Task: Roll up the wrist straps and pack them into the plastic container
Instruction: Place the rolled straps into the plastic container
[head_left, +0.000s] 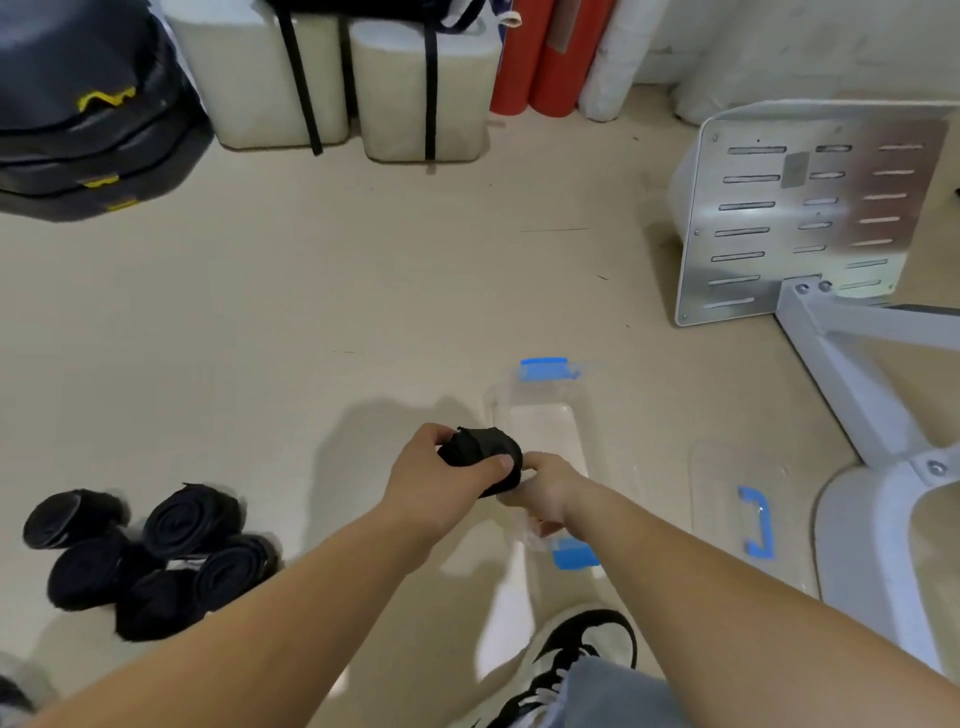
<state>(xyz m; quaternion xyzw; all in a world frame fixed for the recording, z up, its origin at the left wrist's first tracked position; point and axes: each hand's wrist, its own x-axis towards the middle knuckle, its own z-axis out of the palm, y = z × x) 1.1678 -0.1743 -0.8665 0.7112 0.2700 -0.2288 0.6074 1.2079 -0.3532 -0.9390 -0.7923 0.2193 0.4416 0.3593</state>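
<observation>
A black rolled wrist strap (480, 457) hangs in the air at the left rim of the clear plastic container (545, 415), which has blue clips at its far and near ends. My left hand (441, 475) grips the roll, thumb across its front. My right hand (545, 491) touches the roll's right side from below, fingers curled against it. Several more rolled black straps (150, 558) lie in a pile on the floor at the lower left. The container looks to hold nothing.
The clear lid (743, 514) with a blue clip lies right of the container. A white metal stand (810, 218) and its legs fill the right side. Black pads, white blocks and red rolls line the back wall. My shoe (576, 660) is just below the container.
</observation>
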